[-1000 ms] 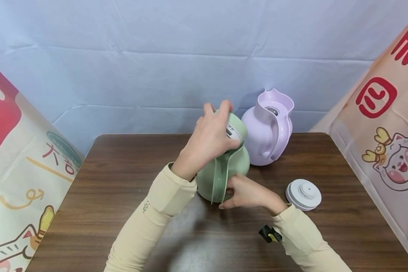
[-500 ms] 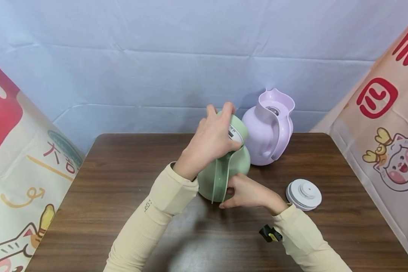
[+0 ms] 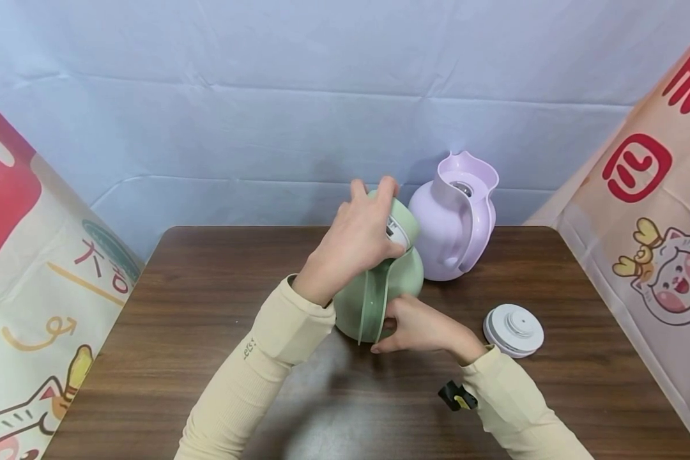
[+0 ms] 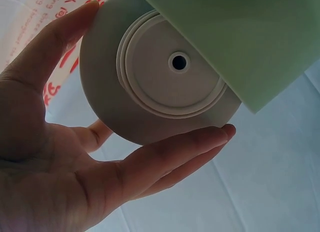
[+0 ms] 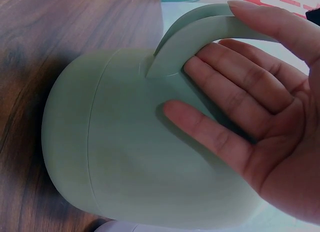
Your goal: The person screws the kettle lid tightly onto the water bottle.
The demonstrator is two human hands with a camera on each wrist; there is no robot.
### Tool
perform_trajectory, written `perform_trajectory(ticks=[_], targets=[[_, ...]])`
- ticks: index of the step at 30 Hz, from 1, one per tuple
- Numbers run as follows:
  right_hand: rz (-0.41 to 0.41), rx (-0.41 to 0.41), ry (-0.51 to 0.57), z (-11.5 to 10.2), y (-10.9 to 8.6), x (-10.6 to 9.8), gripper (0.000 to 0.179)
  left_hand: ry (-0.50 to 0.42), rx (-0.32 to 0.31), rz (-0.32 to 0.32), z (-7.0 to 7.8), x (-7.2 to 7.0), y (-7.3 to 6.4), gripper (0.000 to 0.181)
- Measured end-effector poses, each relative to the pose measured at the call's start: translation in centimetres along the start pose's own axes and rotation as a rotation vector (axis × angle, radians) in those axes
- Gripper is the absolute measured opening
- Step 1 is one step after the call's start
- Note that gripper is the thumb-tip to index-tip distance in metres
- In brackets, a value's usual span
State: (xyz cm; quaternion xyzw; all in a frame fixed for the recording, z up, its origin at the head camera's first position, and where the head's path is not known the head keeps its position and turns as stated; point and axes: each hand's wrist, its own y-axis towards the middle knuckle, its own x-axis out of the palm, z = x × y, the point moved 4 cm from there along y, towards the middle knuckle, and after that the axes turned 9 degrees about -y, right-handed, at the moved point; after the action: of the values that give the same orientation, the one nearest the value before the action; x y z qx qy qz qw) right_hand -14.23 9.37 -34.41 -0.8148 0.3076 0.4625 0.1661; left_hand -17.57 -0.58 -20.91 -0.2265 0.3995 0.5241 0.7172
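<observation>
A green thermos jug [image 3: 405, 275] stands upright in the middle of the table's far half, its handle toward me. My left hand [image 3: 353, 233] holds the jug's green lid [image 3: 405, 220] over its mouth, thumb and fingers spread round the edge. In the left wrist view the pale underside of the lid [image 4: 150, 67] shows a central hole, partly covered by the green spout [image 4: 250, 37]. My right hand [image 3: 416, 324] grips the green handle [image 5: 200, 35] low down; in the right wrist view the thumb lies on its outer side and fingers reach inside it.
A lilac thermos jug [image 3: 439, 220] without a lid stands right behind the green one. Its white round lid [image 3: 514, 329] lies upside down at the right of the wooden table [image 3: 224, 287]. A pale blue cloth [image 3: 253, 128] hangs behind; printed banners [image 3: 638, 255] flank the table.
My left hand has lowered slightly with the green lid, closer to the jug's mouth. My right hand stays on the handle.
</observation>
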Motion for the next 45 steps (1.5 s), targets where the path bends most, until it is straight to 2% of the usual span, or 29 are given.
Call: perform_trajectory(ticks=[22,38,41,45], targets=[[0.005,-0.026,0.023,0.1,0.0,0.1,0.015,0.016,-0.028,-0.048,-0.2,0.0,-0.1,0.062],[0.020,-0.026,0.003,0.0,0.0,0.0,0.016,0.010,-0.111,-0.075,0.0,-1.1,-0.3,0.050],[0.019,-0.021,0.003,0.1,0.0,0.0,0.016,0.007,-0.102,-0.076,0.0,-1.3,-0.3,0.048],[0.015,-0.012,0.008,0.1,0.0,0.0,0.016,0.024,-0.052,-0.071,0.0,-1.5,-0.1,0.047]])
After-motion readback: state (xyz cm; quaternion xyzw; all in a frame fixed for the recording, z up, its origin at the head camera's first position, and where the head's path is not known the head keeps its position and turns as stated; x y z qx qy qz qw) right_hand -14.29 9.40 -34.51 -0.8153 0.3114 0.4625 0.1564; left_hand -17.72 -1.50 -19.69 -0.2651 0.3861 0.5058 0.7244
